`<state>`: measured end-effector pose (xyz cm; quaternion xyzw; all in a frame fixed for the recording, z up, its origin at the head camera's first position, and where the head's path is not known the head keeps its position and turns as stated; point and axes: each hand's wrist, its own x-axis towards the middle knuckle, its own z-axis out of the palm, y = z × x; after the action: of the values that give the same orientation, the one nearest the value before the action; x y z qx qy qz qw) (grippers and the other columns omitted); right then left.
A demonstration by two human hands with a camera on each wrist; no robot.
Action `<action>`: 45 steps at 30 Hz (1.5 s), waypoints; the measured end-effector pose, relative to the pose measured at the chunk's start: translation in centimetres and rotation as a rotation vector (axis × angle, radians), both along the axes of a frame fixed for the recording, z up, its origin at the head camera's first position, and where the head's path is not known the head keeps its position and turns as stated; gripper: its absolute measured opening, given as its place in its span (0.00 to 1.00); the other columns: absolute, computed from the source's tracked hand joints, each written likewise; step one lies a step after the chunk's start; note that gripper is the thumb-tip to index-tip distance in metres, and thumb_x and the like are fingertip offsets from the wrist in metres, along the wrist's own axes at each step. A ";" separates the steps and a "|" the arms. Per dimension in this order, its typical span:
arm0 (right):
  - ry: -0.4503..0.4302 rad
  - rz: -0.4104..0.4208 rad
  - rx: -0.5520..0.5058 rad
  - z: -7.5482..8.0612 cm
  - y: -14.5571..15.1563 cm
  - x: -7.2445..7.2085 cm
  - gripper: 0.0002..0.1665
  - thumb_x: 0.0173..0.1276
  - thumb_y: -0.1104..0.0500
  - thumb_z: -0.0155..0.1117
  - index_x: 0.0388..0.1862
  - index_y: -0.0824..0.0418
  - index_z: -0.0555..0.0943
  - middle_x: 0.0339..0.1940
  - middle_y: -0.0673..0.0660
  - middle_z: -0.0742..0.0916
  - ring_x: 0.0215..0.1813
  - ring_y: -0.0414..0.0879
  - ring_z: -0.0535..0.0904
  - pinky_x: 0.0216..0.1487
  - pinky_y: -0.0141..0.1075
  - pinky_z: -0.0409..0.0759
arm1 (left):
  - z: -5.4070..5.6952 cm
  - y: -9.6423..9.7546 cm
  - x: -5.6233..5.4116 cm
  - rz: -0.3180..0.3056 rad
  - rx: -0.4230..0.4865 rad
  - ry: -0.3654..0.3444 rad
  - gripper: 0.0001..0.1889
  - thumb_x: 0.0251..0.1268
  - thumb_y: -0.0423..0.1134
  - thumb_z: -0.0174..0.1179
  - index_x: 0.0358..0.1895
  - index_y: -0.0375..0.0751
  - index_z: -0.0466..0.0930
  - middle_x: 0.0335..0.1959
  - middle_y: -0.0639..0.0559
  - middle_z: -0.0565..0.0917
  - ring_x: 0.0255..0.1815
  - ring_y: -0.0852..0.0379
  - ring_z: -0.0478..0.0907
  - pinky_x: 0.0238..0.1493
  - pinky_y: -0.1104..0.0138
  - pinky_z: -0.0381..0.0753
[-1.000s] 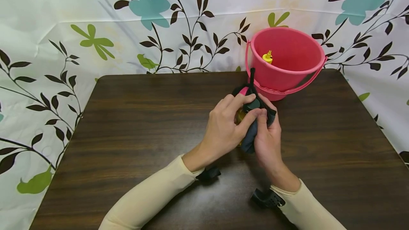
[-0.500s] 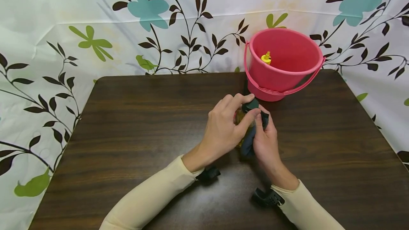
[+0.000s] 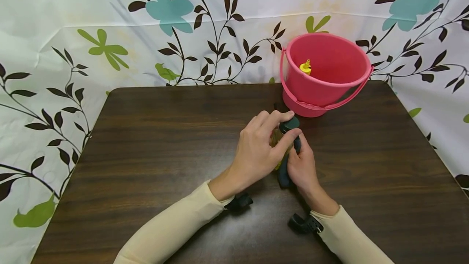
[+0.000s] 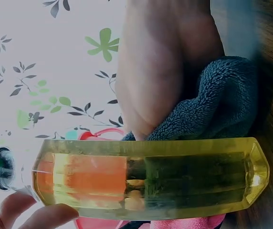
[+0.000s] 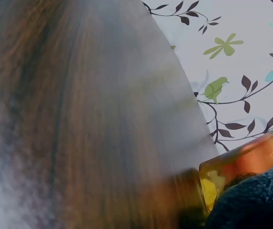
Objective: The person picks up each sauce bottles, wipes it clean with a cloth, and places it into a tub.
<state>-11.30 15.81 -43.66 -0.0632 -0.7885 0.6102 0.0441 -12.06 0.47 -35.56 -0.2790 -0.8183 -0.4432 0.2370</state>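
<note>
My left hand (image 3: 256, 148) holds a clear bottle (image 4: 151, 179) of yellow liquid around its dark green cap (image 3: 290, 124) and neck. The bottle stands upright, its base low near the tabletop. An orange patch shows through its side in the left wrist view. My right hand (image 3: 303, 169) grips a dark blue-green fluffy cloth (image 4: 215, 98) against the bottle's right side. Part of this cloth (image 3: 283, 172) hangs below the right fingers. A pink bit of fabric (image 4: 189, 223) peeks out on the bottle's other side. The left hand hides much of the bottle in the head view.
Behind the hands, at the table's far right edge, stands a pink bucket (image 3: 311, 89) with its handle down in front. A yellow nozzle-topped bottle (image 3: 305, 67) pokes up inside it. The dark wooden table (image 3: 165, 141) backs onto a leaf-patterned white curtain (image 3: 220, 3).
My right hand has slid the cloth down along the bottle, toward me. The cloth's upper end has dropped away from around the cap. My left hand has hardly moved.
</note>
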 end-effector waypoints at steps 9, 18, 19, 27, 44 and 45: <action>-0.132 0.008 -0.149 2.2 0.1 0.0 0.24 0.86 0.41 0.49 0.71 0.50 0.72 0.60 0.52 0.77 0.58 0.46 0.71 0.59 0.39 0.70 | 0.1 0.1 -0.1 0.015 -0.001 0.017 0.18 0.72 0.48 0.69 0.60 0.47 0.85 0.33 0.52 0.80 0.31 0.59 0.72 0.34 0.71 0.70; -0.020 0.070 -0.337 5.4 -0.1 0.8 0.24 0.87 0.46 0.48 0.76 0.45 0.70 0.71 0.49 0.77 0.67 0.47 0.73 0.60 0.31 0.78 | 0.1 0.1 -0.1 0.023 0.009 0.013 0.18 0.71 0.48 0.70 0.59 0.47 0.86 0.32 0.51 0.79 0.32 0.60 0.72 0.33 0.70 0.70; -0.010 0.068 -0.343 5.6 -0.1 0.9 0.24 0.87 0.46 0.48 0.76 0.44 0.70 0.70 0.49 0.77 0.67 0.46 0.74 0.60 0.31 0.79 | 0.1 0.1 -0.1 0.023 0.007 0.011 0.18 0.71 0.49 0.70 0.59 0.47 0.86 0.32 0.52 0.79 0.32 0.60 0.72 0.33 0.70 0.70; 0.104 0.087 -0.434 7.7 0.1 1.3 0.27 0.87 0.46 0.47 0.80 0.50 0.68 0.67 0.54 0.77 0.54 0.42 0.82 0.52 0.29 0.86 | 0.0 0.2 0.0 0.034 -0.003 0.002 0.19 0.71 0.49 0.70 0.60 0.47 0.86 0.34 0.52 0.81 0.32 0.59 0.72 0.33 0.69 0.69; 0.213 0.087 -0.530 11.3 0.6 2.2 0.29 0.86 0.49 0.49 0.81 0.53 0.67 0.75 0.58 0.71 0.68 0.54 0.75 0.56 0.32 0.87 | 0.1 0.1 0.1 0.032 -0.014 0.008 0.20 0.71 0.49 0.70 0.60 0.47 0.86 0.34 0.52 0.80 0.31 0.59 0.71 0.32 0.70 0.68; 0.218 0.083 -0.538 11.6 0.6 2.3 0.29 0.86 0.49 0.50 0.81 0.52 0.67 0.75 0.59 0.71 0.69 0.55 0.74 0.57 0.33 0.87 | 0.1 0.1 0.1 0.032 -0.015 0.006 0.19 0.71 0.49 0.70 0.60 0.47 0.86 0.34 0.52 0.80 0.31 0.59 0.71 0.32 0.70 0.68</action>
<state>-9.03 16.44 -32.10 0.0257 -0.5910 0.8017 0.0854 -11.97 0.57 -35.43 -0.2691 -0.8253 -0.4323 0.2442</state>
